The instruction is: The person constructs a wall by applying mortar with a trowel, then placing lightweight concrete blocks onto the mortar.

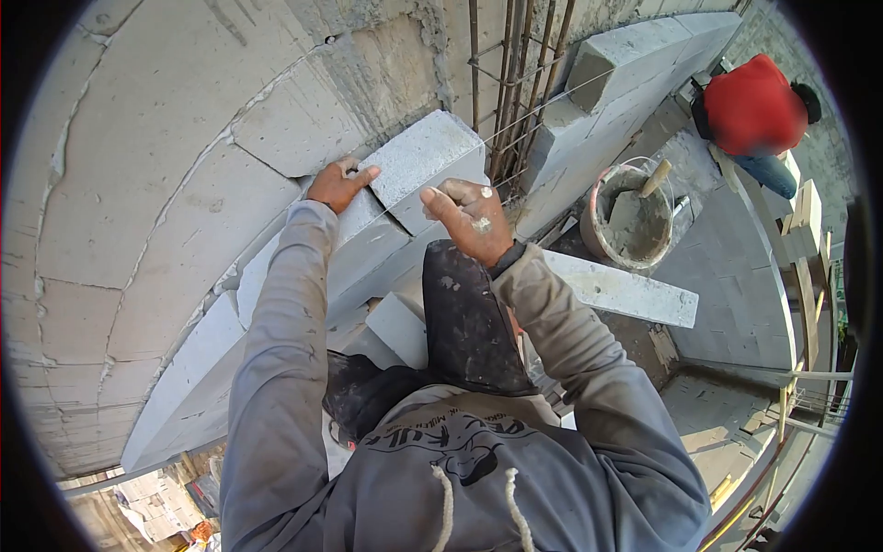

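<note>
Masonry wall (pixel 184 138); left hand (pixel 342 187), thumb spread, touches a pale block (pixel 428 155), likely stiff, heavy, chippable, best gripped at both ends; right hand (pixel 474 221) curled, contents unclear.

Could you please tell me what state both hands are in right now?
Left hand: loosely open, at the end of a concrete block.
Right hand: fingers curled; whether it holds anything cannot be told.

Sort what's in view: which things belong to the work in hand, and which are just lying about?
Likely in use:
pale block at the left hand
taut string
bucket of mortar
wooden-handled trowel in it

Seemingly lying about:
long block beside the bucket
block by the knee
stacked timber
</note>
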